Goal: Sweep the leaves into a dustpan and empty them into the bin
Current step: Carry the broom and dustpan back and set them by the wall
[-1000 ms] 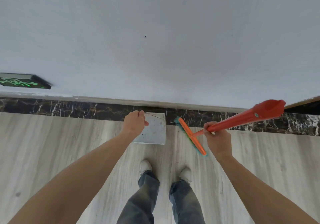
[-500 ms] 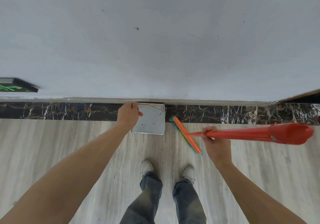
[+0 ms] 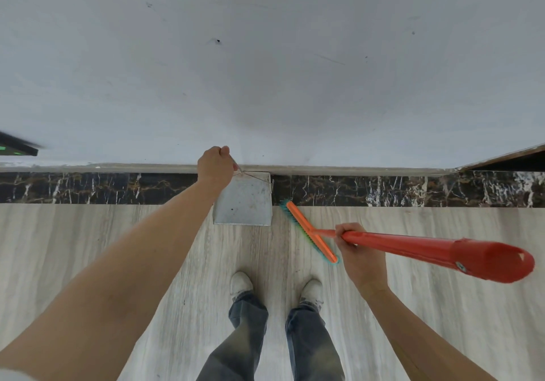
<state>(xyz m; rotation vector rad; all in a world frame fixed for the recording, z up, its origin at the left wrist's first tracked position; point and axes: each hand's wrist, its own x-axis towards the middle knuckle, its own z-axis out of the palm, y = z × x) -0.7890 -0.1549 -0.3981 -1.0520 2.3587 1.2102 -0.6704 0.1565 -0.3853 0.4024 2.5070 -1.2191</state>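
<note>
The metal dustpan (image 3: 243, 200) sits on the floor (image 3: 88, 248) right up against the dark marble baseboard (image 3: 103, 187), same spot as before, left hand (image 3: 214, 166) curled round its thin wire handle. The right hand (image 3: 358, 252) grips the orange broom (image 3: 312, 231), and the handle's swung lower than 1 second ago, brush head just beside the pan.

Your grey metal dustpan (image 3: 243, 200) stood against the dark marble skirting at twelve o'clock of your feet, its open lip facing you and its thin wire handle rising at the top. Your orange broom (image 3: 383, 240), teal-bristled head slanting, lay just at its three o'clock.
</note>
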